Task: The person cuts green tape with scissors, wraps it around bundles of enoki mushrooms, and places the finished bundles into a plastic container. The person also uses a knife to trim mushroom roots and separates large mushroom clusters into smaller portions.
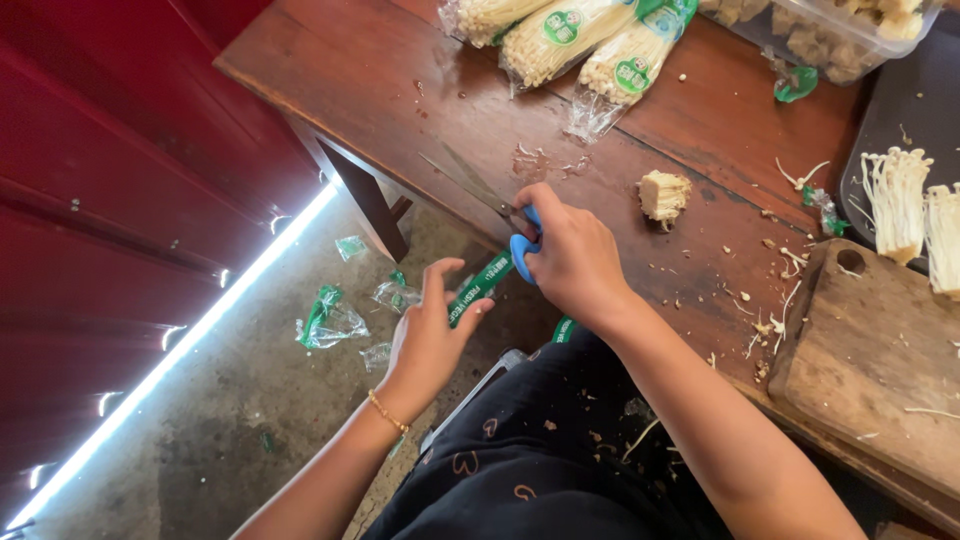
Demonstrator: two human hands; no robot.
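- Blue plastic handles mark the scissors (490, 200), which the right hand (570, 255) grips with its fingers curled shut through the loops; the blades lie low over the edge of the wooden table (400, 110) and point away from the body, apparently so the tips stay clear of the other hand.
- The left hand (430, 335) pinches a strip of green-and-clear wrapper (480, 287), thumb and fingers closed on it, just off the table edge below the scissors, where scraps can fall free.
- Empty wrappers (330, 320) lie on the concrete floor beside the table leg, seemingly where cut-off pieces land.
- Unopened packs of enoki mushrooms (570, 40) lie at the far side of the table, within reach but off the working edge.
- A cut root stump (664, 193) sits alone on the table, near the right hand.
- Trimmed mushroom bundles (900, 200) rest on a dark tray to the right, above a wooden cutting board (880, 370), kept apart from the scraps.
- A clear tub (850, 35) holds more pieces at the top right.
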